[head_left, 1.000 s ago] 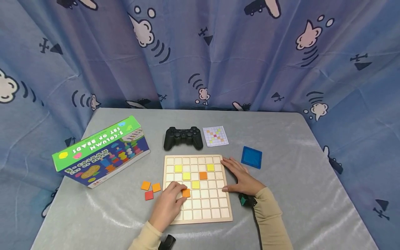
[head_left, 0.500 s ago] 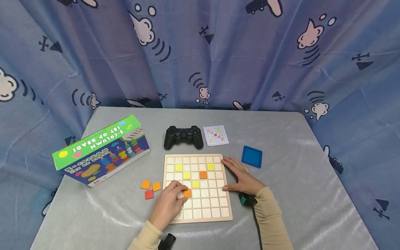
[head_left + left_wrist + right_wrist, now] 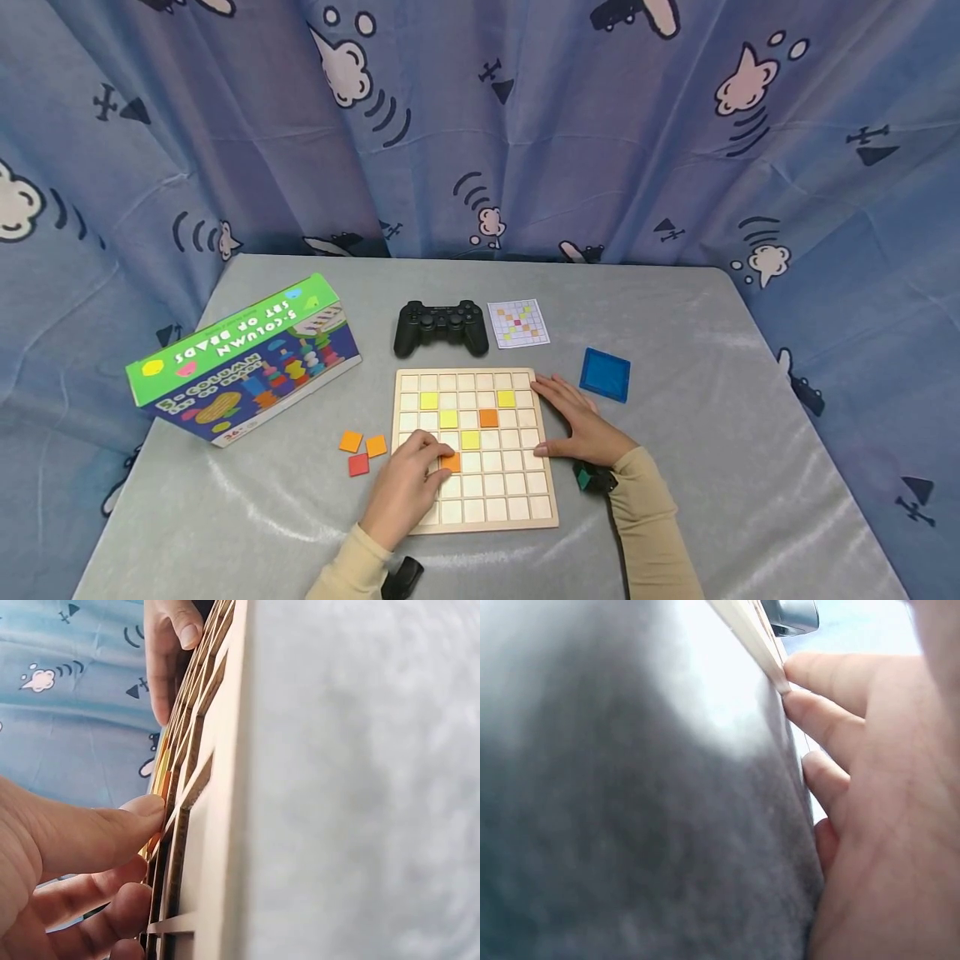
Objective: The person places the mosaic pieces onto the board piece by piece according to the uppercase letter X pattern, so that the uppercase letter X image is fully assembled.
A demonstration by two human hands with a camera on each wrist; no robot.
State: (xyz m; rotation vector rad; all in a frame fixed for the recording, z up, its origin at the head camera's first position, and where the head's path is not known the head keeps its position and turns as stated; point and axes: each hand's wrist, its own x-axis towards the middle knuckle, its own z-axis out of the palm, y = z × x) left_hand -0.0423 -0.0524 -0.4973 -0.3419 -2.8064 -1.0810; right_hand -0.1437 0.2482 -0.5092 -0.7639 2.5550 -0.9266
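Note:
A wooden grid board [image 3: 495, 527] lies flat on the table, with yellow tiles [image 3: 470, 440] and an orange tile [image 3: 488, 418] in some of its squares. Over the board's left part, my left hand [image 3: 405, 487] pinches another orange tile [image 3: 451, 462] between thumb and fingers, down at a square. In the left wrist view the thumb [image 3: 142, 808] presses on that tile's edge. My right hand [image 3: 581, 429] rests along the board's right edge, fingers extended and touching the frame; the right wrist view shows its fingertips [image 3: 799, 705] against the wood.
Two loose orange tiles [image 3: 376, 446] and a red tile [image 3: 358, 465] lie left of the board. Behind it are a black game controller [image 3: 441, 327] and a pattern card [image 3: 518, 323]. A blue tray [image 3: 604, 375] lies right; a toy box [image 3: 247, 358] stands left.
The orange tile in my left hand has shifted slightly to the right on the board. My right hand stays at the board's edge.

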